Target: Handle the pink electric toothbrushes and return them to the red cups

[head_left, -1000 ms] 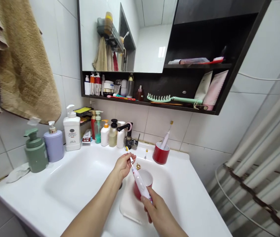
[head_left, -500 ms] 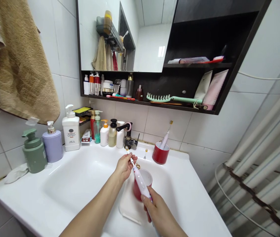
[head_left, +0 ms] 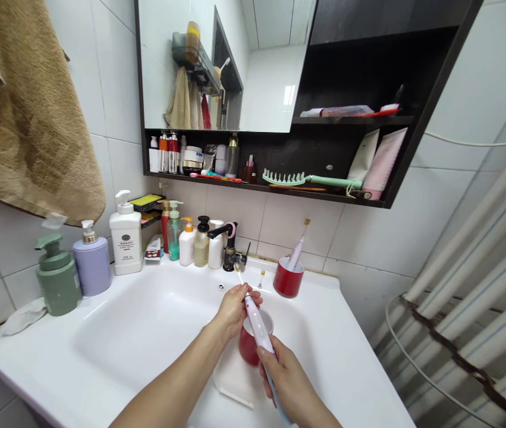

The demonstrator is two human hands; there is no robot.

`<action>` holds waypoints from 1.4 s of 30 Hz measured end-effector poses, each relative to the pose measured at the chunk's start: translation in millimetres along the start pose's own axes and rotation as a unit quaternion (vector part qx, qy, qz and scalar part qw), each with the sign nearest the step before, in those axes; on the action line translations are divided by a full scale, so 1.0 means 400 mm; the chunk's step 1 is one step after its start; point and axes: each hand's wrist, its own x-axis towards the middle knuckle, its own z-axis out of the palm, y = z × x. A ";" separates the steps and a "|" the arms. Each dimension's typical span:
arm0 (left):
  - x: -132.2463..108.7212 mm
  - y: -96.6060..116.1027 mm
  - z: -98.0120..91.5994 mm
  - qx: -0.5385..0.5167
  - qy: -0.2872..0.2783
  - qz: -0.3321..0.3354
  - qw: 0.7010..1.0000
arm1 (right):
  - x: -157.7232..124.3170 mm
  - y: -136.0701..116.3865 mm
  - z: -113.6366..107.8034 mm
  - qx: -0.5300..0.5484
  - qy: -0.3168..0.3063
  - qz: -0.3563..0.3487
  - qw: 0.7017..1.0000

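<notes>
An electric toothbrush (head_left: 258, 324), pale pinkish-white, slants over the basin with its bristle head (head_left: 237, 268) pointing toward the faucet. My left hand (head_left: 235, 308) is closed, its fingers pinching the brush near the neck, where head and handle meet. Lower down, my right hand (head_left: 286, 371) wraps round the handle. The joint is partly hidden by the left fingers. Directly beneath the brush, a red cup (head_left: 248, 349) stands on a white tray-like piece (head_left: 228, 380) in the sink. Another red cup (head_left: 288, 280) on the back rim holds a second electric toothbrush (head_left: 296, 254).
A black faucet (head_left: 231, 252) rises at the back of the white sink (head_left: 114, 351). A small spare brush head (head_left: 261, 278) stands on the rim. Several pump bottles (head_left: 187, 244) line the left back edge. A dark mirror cabinet (head_left: 261, 184) overhangs the sink.
My left hand has slid down the brush toward the handle, and the thin shaft seen between them is now covered. The brush and both hands have shifted slightly right.
</notes>
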 end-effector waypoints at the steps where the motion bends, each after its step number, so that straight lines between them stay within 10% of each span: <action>1: -0.002 -0.001 0.002 0.008 0.003 -0.001 1.000 | 0.000 0.000 -0.001 0.000 0.000 -0.001 1.000; 10: -0.019 -0.002 0.014 0.018 -0.035 0.032 0.999 | -0.003 0.006 -0.001 -0.013 0.045 -0.065 0.997; 18: -0.024 -0.002 0.019 -0.035 -0.070 0.018 0.997 | -0.008 -0.008 0.005 0.212 -0.068 0.024 0.975; 35: -0.035 0.028 0.016 0.139 -0.105 0.030 0.984 | 0.024 -0.009 0.005 0.088 0.044 -0.076 0.992; 38: -0.025 0.044 -0.012 0.331 -0.074 0.105 0.935 | 0.080 -0.040 -0.013 0.059 0.146 -0.109 0.981; 42: -0.033 0.030 -0.051 0.606 -0.086 0.133 0.780 | 0.183 -0.049 -0.035 0.013 0.212 -0.124 0.969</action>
